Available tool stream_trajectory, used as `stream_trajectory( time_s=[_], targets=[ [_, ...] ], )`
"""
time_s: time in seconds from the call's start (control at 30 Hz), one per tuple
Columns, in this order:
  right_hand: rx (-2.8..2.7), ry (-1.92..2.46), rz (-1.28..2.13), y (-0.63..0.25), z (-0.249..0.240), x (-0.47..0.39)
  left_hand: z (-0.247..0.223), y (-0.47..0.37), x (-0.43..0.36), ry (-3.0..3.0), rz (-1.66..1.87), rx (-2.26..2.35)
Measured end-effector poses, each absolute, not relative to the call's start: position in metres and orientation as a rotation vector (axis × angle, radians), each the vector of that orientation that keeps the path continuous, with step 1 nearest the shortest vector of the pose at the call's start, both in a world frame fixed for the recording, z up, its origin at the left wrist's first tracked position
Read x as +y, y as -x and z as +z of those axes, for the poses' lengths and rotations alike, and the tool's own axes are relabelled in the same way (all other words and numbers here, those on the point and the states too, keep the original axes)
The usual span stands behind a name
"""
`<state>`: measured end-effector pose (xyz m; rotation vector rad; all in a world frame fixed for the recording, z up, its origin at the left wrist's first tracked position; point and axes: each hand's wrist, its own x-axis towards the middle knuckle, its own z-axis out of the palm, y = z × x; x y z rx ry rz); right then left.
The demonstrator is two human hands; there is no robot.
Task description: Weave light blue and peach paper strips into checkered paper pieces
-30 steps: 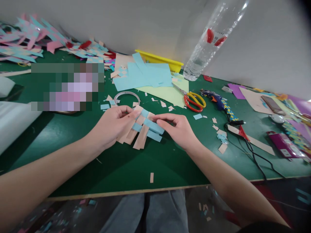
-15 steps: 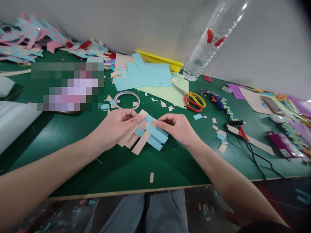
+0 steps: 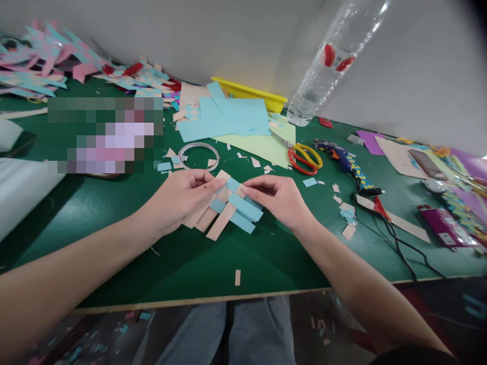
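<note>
Between my hands is a small woven piece of paper strips, with light blue and pale peach strips crossing over and under one another. Loose strip ends fan out toward the lower left and lower right. My left hand pinches its upper left edge between thumb and fingers. At the upper right corner, my right hand pinches the weave the same way. My fingers cover parts of both edges. A roll of tape lies just beyond my left hand.
Scissors with red and yellow handles lie beyond my right hand. Blue paper sheets lie before a yellow tray. A water bottle stands at the back. Black cables and a purple packet are at right.
My right hand's fingers have shifted very slightly at the corner of the weave. Both hands keep their pinch, and everything else looks the same.
</note>
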<state>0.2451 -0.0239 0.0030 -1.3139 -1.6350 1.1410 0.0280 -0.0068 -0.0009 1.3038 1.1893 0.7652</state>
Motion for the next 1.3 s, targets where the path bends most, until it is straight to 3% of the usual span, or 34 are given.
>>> stream_trajectory(
  time_s=[0.4,0.67,0.97,1.1,1.3],
  targets=[
    [-2.086,1.171,0.33,-0.241,0.0,-0.032,0.004,-0.03,-0.008,-1.274,0.77,1.212],
    [-2.148,1.181,0.224,-0.243,-0.002,-0.031,0.004,-0.03,-0.007,-1.279,0.753,1.24],
    [-2.427,1.177,-0.195,-0.241,-0.002,-0.032,0.004,-0.028,-0.007,-1.344,0.748,1.274],
    [-2.461,1.188,-0.198,-0.24,-0.001,-0.033,0.003,-0.028,-0.006,-1.357,0.759,1.259],
    [-2.296,1.224,0.055,-0.241,-0.006,-0.033,0.005,-0.029,-0.007,-1.381,0.736,1.268]
  ],
)
